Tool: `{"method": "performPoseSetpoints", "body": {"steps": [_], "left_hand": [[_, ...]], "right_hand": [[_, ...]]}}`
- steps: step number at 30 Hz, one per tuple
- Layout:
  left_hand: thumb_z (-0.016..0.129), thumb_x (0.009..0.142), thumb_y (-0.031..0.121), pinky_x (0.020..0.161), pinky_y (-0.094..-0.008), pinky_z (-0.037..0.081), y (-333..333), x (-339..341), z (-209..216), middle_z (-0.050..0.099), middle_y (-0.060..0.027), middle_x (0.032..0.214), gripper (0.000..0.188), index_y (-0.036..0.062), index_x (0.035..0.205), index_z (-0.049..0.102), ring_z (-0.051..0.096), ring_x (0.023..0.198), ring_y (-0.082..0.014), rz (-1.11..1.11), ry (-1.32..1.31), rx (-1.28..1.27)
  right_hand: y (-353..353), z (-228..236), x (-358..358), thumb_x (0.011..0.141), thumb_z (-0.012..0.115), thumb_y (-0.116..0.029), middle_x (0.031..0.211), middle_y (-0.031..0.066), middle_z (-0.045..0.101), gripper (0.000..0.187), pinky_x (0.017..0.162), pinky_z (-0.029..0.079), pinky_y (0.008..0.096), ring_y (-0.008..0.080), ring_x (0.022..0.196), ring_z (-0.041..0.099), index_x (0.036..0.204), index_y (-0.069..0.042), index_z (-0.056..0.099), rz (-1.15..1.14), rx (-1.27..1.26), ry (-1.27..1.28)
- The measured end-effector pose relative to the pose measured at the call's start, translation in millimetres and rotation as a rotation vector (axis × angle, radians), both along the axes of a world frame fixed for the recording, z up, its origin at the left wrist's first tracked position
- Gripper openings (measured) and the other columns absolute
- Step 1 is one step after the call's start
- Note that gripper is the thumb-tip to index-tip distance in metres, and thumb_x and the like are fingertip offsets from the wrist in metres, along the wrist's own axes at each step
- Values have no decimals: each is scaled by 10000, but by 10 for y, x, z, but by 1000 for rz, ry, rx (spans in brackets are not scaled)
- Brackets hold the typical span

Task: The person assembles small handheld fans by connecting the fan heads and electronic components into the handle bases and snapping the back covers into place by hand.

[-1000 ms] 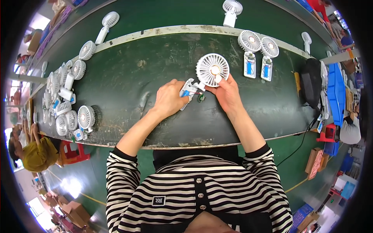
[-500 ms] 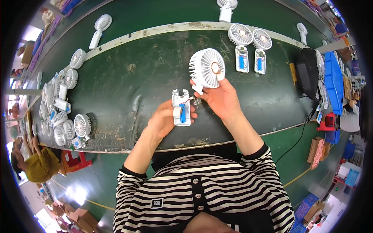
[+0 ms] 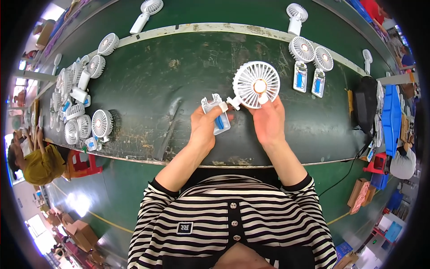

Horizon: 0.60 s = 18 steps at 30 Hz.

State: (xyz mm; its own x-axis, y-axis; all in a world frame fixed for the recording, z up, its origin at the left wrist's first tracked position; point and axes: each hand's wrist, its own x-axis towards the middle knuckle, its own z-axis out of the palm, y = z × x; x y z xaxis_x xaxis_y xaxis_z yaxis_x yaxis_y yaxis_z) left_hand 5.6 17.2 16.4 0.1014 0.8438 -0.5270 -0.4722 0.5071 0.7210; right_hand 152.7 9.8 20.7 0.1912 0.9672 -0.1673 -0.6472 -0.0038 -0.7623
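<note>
Blue bin (image 3: 394, 121) at the right edge of the frame, contents too small to tell; cardboard boxes (image 3: 71, 228) on the floor at lower left, contents not visible. Green workbench (image 3: 148, 89) across the upper half of the frame. White fan head (image 3: 256, 84), round and grilled, held just above and right of centre over the bench, face toward the camera, its short neck pointing left. Right hand (image 3: 268, 119): raised from the lower centre, palm toward the fan, fingers curled behind the head, thumb tip pressed on the grille just below the hub. Fan handle (image 3: 216, 113), clear-and-white casing with a blue part inside, left of the fan head and just beside its neck; whether the two are joined cannot be told. Left hand (image 3: 205, 127): raised beside the right, fingers closed round the lower part of the handle, thumb laid across its front. Both forearms bare, coming up from striped sleeves at the bottom of the frame. Heap of white fans (image 3: 74, 96) at the left end of the bench. Two finished fans (image 3: 311, 62) lying flat at upper right, well apart from the hands. Single fans on the belt beyond, top centre.
</note>
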Motion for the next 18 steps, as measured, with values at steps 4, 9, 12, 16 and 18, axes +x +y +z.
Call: {"method": "performPoseSetpoints", "body": {"steps": [4,9,12,16,18], "left_hand": [[591,760,82,588,-292,498,94,50,-104,629,-109,801,148,-8,876,568,629,683,-189,118,-41,34],[559,788,81,657,-327,523,152,32,-65,618,-131,883,188,-30,940,551,620,724,-216,211,-111,31],[602,753,84,621,-288,508,146,23,-57,631,-121,852,204,-24,923,569,624,700,-181,202,-68,48],[623,720,47,621,-273,497,133,5,3,623,-137,923,227,-28,924,556,625,708,-181,71,11,212],[627,705,23,604,-278,497,110,-29,3,624,-128,899,247,-32,931,542,628,691,-199,30,-38,214]], "right_hand": [[-82,-65,-109,833,576,-156,1165,83,522,400,922,407,396,211,1070,511,1185,-28,435,-42,-33,10],[-116,-70,-10,824,587,-138,1139,77,536,371,898,435,429,220,1041,530,1160,-56,453,-45,-55,136],[-82,-48,16,840,568,-147,1119,86,551,337,889,444,420,218,1013,549,1146,-53,462,-56,-59,147],[-9,-9,104,855,539,-141,1106,93,558,304,894,440,425,212,1014,550,1130,-33,465,-90,-30,135],[8,-4,133,857,534,-171,1157,116,524,365,922,416,455,264,1064,522,1170,-22,420,-77,-47,104]]}}
